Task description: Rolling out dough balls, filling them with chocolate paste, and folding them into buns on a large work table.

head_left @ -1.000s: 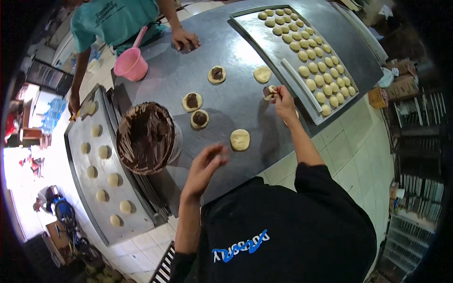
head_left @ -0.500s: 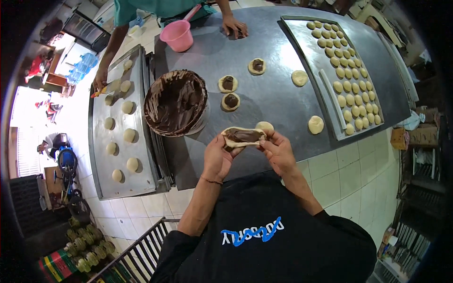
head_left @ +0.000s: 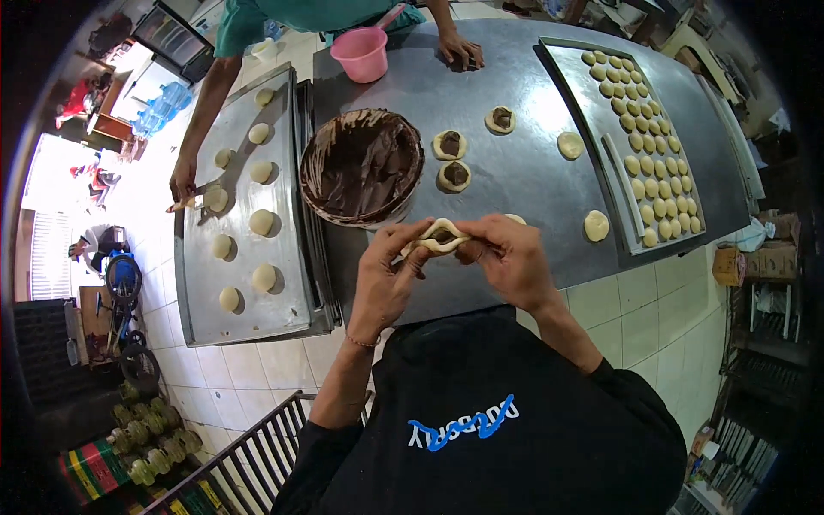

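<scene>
Between my two hands is a piece of dough, pinched at both ends over a brown filling that shows through a narrow gap. My left hand grips its left end, and my right hand grips the right end with fingers closed. Just beyond lie flat dough rounds topped with dark brown paste. A plain dough round rests to the right, and another is mostly hidden behind my right hand. At the left stands a wide tub smeared with chocolate-coloured paste.
A metal tray with dough balls is at the left; a co-worker's hand holds a flat tool over it. Their other hand touches the table near a pink dipper. The right tray carries rows of small dough balls.
My hands have drawn closer together, folding the dough's edges over the filling. The co-worker's tool hand has moved nearer along the left tray. The whole view has shifted slightly.
</scene>
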The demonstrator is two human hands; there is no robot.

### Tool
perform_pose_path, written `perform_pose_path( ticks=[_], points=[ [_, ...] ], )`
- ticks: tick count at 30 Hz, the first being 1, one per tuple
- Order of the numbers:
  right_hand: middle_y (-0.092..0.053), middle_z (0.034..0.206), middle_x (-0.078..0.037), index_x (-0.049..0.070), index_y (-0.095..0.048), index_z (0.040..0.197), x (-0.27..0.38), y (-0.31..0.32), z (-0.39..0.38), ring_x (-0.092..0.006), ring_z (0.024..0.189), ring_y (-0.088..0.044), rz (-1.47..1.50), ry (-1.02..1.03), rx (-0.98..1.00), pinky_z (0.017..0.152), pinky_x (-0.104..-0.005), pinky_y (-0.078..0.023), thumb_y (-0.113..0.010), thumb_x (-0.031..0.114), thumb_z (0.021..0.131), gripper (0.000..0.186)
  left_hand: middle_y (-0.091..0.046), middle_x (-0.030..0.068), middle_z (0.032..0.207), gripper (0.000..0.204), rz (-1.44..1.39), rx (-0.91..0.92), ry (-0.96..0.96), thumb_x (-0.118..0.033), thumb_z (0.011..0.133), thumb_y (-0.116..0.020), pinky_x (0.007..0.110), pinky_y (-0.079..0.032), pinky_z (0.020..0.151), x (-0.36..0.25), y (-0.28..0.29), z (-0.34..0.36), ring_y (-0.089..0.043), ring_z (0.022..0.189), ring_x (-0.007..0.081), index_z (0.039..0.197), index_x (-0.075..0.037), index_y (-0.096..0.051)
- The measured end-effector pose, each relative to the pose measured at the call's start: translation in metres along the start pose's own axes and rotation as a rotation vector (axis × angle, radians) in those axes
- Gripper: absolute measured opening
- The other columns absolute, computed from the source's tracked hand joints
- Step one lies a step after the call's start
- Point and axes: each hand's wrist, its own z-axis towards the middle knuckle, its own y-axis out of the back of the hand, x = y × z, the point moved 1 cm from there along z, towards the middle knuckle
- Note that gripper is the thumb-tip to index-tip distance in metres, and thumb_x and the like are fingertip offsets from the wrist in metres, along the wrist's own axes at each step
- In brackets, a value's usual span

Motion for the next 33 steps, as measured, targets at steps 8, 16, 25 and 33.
perform_pose_path(
  ticks=[8, 16, 25, 33],
  points=[
    [-0.063, 0.093, -0.013, 0.003, -0.067, 0.099, 0.065, -0.032, 0.010, -0.0228, 0.076, -0.065, -0.658, 0.548, 0.082, 0.061, -0.0304, -0.054, -0.074, 0.002, 0.075, 0.025, -0.056, 0.0165, 0.124, 0.067, 0.662, 0.084, -0.509, 0.015, 0.070, -0.058, 0.038, -0.045, 0.087, -0.088, 0.015, -0.005, -0.053, 0.103, 0.0315, 0.133, -0.006, -0.051],
    [-0.060, 0.095, -0.011, 0.001, -0.067, 0.099, 0.091, -0.064, 0.003, -0.0170, 0.076, -0.063, -0.494, 0.577, 0.069, 0.064, -0.0271, -0.053, -0.073, -0.001, 0.074, 0.026, -0.053, 0.0236, 0.124, 0.053, -0.193, -0.168, -0.696, 0.017, 0.078, -0.059, 0.042, -0.047, 0.100, -0.056, 0.032, -0.023, -0.054, 0.119, 0.0325, 0.126, 0.004, -0.041],
    [-0.059, 0.096, -0.011, 0.000, -0.064, 0.094, 0.093, -0.081, 0.007, -0.0185, 0.081, -0.062, -0.365, 0.576, 0.015, 0.067, -0.0279, -0.052, -0.067, 0.001, 0.080, 0.014, -0.032, 0.0242, 0.139, 0.043, -0.234, -0.314, -0.776, 0.006, 0.086, -0.055, 0.043, -0.042, 0.104, -0.094, 0.012, -0.022, -0.026, 0.139, 0.0310, 0.124, 0.002, -0.037],
    [-0.060, 0.096, -0.014, -0.002, -0.063, 0.100, 0.094, -0.062, -0.005, -0.0192, 0.077, -0.064, -0.263, 0.314, 0.134, 0.066, -0.0269, -0.052, -0.063, 0.001, 0.086, 0.014, -0.045, 0.0180, 0.128, 0.024, -0.460, -0.314, -0.441, 0.002, 0.083, -0.063, 0.038, -0.039, 0.102, -0.058, 0.011, -0.037, -0.045, 0.121, 0.0225, 0.103, 0.000, -0.050]
  ],
)
